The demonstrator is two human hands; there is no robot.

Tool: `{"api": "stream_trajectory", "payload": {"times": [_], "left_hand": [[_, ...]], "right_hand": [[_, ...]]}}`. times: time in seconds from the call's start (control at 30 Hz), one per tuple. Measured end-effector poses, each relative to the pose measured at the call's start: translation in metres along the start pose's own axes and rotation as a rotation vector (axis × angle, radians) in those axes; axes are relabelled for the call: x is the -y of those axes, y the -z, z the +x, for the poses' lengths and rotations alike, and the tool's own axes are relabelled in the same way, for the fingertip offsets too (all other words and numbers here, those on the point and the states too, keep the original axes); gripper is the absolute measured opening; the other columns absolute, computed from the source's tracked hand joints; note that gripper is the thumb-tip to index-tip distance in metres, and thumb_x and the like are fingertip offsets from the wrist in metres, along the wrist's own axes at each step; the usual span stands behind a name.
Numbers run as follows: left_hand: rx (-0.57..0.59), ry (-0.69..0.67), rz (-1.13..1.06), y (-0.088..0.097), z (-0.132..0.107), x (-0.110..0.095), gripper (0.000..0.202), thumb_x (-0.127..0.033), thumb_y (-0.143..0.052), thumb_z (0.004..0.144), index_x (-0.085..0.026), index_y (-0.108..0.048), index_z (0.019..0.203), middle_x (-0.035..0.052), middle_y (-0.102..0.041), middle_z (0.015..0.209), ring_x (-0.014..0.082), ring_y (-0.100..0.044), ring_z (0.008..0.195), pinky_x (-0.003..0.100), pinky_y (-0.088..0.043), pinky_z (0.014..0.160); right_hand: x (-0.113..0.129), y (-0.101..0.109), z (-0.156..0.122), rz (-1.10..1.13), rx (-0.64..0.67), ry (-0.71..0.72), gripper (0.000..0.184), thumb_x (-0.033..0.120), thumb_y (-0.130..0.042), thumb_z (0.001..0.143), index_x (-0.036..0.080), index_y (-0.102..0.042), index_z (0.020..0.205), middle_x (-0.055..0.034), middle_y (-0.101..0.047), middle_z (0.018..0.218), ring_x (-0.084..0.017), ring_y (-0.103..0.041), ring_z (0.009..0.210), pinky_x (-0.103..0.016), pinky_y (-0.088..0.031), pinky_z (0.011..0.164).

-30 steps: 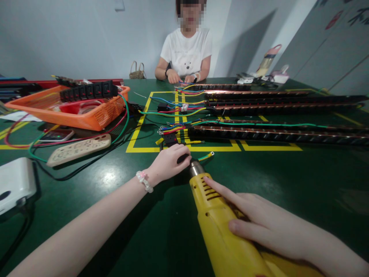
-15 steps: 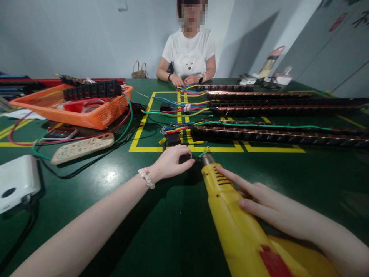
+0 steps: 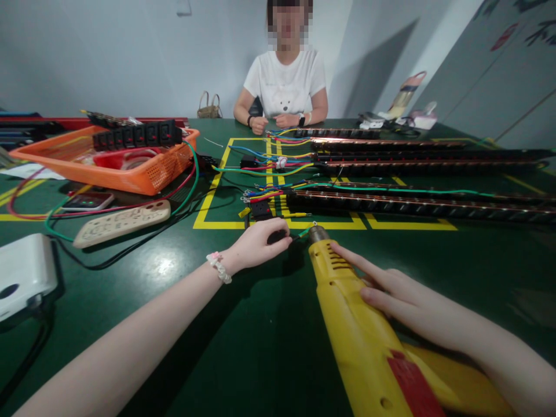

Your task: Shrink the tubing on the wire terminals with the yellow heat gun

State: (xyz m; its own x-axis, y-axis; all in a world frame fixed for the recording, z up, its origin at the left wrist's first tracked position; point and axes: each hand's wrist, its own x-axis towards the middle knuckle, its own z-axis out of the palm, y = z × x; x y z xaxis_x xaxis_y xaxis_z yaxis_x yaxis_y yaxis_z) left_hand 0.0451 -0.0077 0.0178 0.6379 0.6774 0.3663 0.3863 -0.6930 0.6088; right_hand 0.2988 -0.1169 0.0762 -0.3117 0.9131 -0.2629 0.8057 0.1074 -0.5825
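My left hand (image 3: pixel 263 242), with a pale scrunchie at the wrist, is closed in a pinch on a short green wire (image 3: pixel 303 234). A metal ring terminal (image 3: pixel 315 224) tips the wire, right by the gun's nozzle. Something dark shows under the curled fingers, mostly hidden. My right hand (image 3: pixel 386 289) grips a yellow heat gun (image 3: pixel 347 313), its index finger stretched along the vents. The gun's metal nozzle (image 3: pixel 318 233) points away from me at the wire end. Just beyond my left hand lies a black socket block (image 3: pixel 260 209).
Long black socket strips (image 3: pixel 417 202) with coloured wires lie across the right of the green table. To the left are an orange basket (image 3: pixel 152 179), a beige patterned bar (image 3: pixel 124 225) and a white device (image 3: pixel 28 272). A person (image 3: pixel 286 87) sits opposite.
The heat gun has shifted slightly right, and the ring terminal now shows just above its nozzle. My left hand stays almost in place. The co-worker's hands have moved apart a little.
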Motion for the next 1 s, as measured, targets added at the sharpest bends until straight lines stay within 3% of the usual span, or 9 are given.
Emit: {"api": "stream_trajectory", "payload": {"times": [0.17,0.43,0.57,0.73,0.87,1.0], "left_hand": [[-0.016,-0.026,0.026,0.000,0.000,0.000,0.010,-0.025,-0.050,0.086,-0.017,-0.054,0.081,0.0008,-0.056,0.081,0.0141,-0.054,0.074,0.027,-0.044,0.068],[-0.233,-0.056,0.146,-0.004,-0.001,-0.004,0.008,-0.020,-0.047,0.089,-0.018,-0.055,0.090,0.0044,-0.056,0.091,0.0156,-0.054,0.087,0.028,-0.045,0.075],[-0.253,-0.051,0.177,-0.005,0.000,-0.002,0.008,-0.020,-0.048,0.089,-0.018,-0.055,0.086,0.0041,-0.055,0.088,0.0152,-0.052,0.085,0.028,-0.045,0.074],[-0.230,-0.089,0.121,-0.005,0.000,0.000,0.008,-0.020,-0.049,0.089,-0.018,-0.056,0.086,0.0040,-0.056,0.087,0.0148,-0.053,0.083,0.028,-0.046,0.074],[-0.204,-0.104,0.095,-0.005,0.001,-0.001,0.008,-0.021,-0.049,0.089,-0.018,-0.056,0.087,0.0041,-0.056,0.087,0.0146,-0.052,0.083,0.027,-0.046,0.074],[-0.181,-0.100,0.089,-0.004,0.000,-0.003,0.009,-0.021,-0.048,0.090,-0.018,-0.056,0.087,0.0039,-0.055,0.088,0.0142,-0.053,0.084,0.027,-0.046,0.075]], "right_hand": [[0.004,-0.001,-0.001,-0.003,-0.037,-0.018,0.060,0.056,-0.036,0.090,0.034,-0.028,0.145,-0.0038,-0.067,0.104,-0.025,-0.063,0.088,-0.041,-0.043,0.089],[0.000,0.000,-0.001,-0.094,0.015,0.037,0.063,0.054,-0.035,0.091,0.030,-0.020,0.147,-0.0045,-0.070,0.093,-0.027,-0.066,0.085,-0.042,-0.048,0.082],[-0.002,-0.005,-0.004,-0.141,-0.029,0.050,0.063,0.052,-0.034,0.091,0.027,-0.020,0.148,-0.0054,-0.071,0.093,-0.028,-0.067,0.086,-0.043,-0.049,0.082],[0.006,-0.018,-0.012,-0.104,-0.012,0.105,0.076,0.054,-0.047,0.084,0.026,-0.016,0.148,-0.0094,-0.067,0.110,-0.030,-0.065,0.092,-0.045,-0.049,0.082],[0.017,-0.024,-0.018,-0.004,0.122,0.046,0.094,0.046,-0.063,0.075,0.033,-0.006,0.148,-0.0084,-0.053,0.133,-0.031,-0.055,0.113,-0.049,-0.041,0.094],[0.023,-0.024,-0.020,0.080,0.191,0.030,0.091,0.046,-0.062,0.076,0.033,-0.007,0.148,-0.0086,-0.047,0.139,-0.033,-0.051,0.117,-0.051,-0.037,0.097]]}}
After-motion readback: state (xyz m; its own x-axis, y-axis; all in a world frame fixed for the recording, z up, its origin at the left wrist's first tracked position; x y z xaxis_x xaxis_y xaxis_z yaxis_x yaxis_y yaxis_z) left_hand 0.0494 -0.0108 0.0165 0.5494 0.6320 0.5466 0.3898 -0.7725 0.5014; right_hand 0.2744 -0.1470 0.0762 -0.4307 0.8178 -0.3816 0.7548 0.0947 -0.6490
